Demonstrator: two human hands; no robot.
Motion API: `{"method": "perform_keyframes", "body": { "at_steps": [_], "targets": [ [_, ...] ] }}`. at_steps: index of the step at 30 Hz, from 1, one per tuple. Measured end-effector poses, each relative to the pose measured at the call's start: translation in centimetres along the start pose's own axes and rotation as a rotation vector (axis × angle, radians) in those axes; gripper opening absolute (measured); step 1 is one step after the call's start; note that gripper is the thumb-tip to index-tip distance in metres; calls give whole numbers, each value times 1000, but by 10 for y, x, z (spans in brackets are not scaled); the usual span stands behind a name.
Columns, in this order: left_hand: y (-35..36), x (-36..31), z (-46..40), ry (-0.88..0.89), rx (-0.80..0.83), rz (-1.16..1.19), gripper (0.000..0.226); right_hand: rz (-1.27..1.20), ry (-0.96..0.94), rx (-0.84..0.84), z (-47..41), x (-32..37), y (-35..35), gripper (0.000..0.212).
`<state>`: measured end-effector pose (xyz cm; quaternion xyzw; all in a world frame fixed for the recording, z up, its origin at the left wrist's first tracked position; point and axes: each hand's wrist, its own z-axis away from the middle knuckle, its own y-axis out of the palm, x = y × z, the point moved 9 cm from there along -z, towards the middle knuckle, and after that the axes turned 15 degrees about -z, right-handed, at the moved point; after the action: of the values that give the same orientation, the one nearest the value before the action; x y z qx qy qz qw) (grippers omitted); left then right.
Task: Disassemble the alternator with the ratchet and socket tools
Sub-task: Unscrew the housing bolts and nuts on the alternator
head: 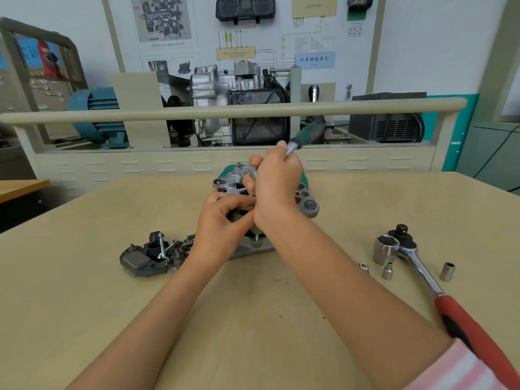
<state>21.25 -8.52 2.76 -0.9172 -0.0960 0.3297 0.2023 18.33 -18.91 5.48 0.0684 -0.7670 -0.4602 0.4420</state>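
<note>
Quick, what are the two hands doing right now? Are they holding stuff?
Left hand: fingers curled on the alternator, steadying it.
Right hand: gripping the green-handled ratchet, its head down on the alternator.

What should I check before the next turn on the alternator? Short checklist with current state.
1. Right hand grips the green-handled ratchet: ok.
2. Left hand steadies the alternator: ok.
3. Socket seated on the fastener: cannot tell, hidden by the hands.
4. Removed parts lie apart, left of the work: ok.
5. Red-handled ratchet and loose sockets lie clear of the right forearm: ok.
</note>
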Motion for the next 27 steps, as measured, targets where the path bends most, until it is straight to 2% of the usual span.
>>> {"method": "perform_keyframes", "body": {
  "at_steps": [3, 6, 8, 10, 12, 14, 16, 18, 21, 23, 27],
  "targets": [
    [1, -3, 0, -7, 6, 10, 24, 148, 301, 202, -9, -13, 15, 30],
    [-1, -6, 1, 5, 4, -18, 24, 175, 617, 532, 1, -25, 30, 30],
    [-1, -5, 1, 4, 19, -11, 23, 162, 717, 635, 8, -27, 31, 30],
    [-1, -5, 1, 5, 11, -9, 23, 140, 739, 645, 10, -25, 30, 31],
    [-2, -6, 1, 10, -9, -12, 24, 116, 674, 570, 7, -23, 29, 30],
    [-3, -7, 0, 13, -20, -16, 25, 65, 447, 345, -1, -16, 19, 28],
    [-3, -5, 0, 37, -23, -22, 31, 19, 110, 97, -1, -1, 1, 28],
    [-3, -5, 1, 49, -21, -25, 39, -10, -35, -7, 5, 4, -5, 26],
    [-1, -6, 1, 17, -15, -14, 34, 89, 118, 44, -3, -1, 3, 26],
    [0, -4, 1, -5, -11, -12, 25, 190, 320, 189, -8, -9, 13, 28],
    [1, 0, 2, -19, 18, 24, 24, 321, 635, 531, 4, -24, 29, 27]
  ]
}}
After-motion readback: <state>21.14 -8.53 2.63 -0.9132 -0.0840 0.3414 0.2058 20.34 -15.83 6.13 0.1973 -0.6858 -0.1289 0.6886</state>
